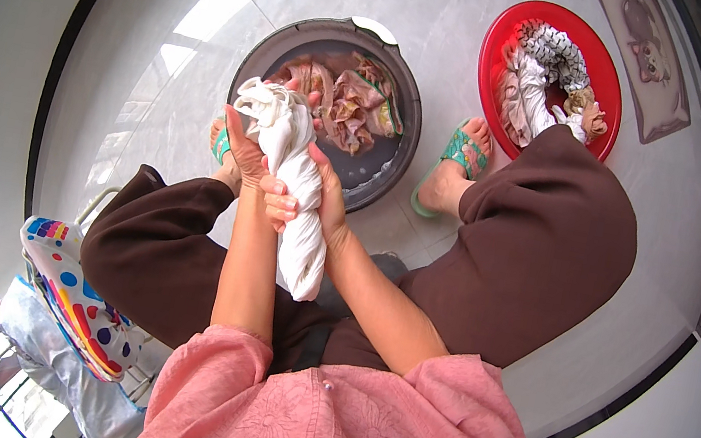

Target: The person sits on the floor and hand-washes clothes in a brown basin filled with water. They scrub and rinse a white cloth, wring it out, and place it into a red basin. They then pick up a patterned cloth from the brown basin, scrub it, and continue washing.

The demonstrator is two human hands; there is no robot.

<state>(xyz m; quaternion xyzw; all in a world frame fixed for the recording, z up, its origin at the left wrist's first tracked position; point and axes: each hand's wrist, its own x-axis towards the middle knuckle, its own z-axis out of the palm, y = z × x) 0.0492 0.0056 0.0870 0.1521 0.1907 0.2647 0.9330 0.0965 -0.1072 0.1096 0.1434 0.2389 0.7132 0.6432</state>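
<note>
A twisted white cloth point(302, 175) is held up in front of me, over the near side of a dark basin point(411, 131). My left hand point(250, 156) cradles its upper, loosely bunched end, with the thumb at the left and the fingertips showing past the far side. Lower down, my right hand point(329, 198) is wrapped around the middle of the twist. The cloth's tail hangs toward my lap between my forearms. In the basin, crumpled pinkish fabric point(352, 107) lies in cloudy grey water point(359, 168), partly above the surface.
A red basin point(494, 61) at the upper right holds twisted wet cloths point(534, 96), white, beige and black-patterned. Beyond it lies a mat point(651, 68) with a cat picture. My slippered feet flank the dark basin. A rack with colourful dotted fabric point(72, 282) stands at lower left.
</note>
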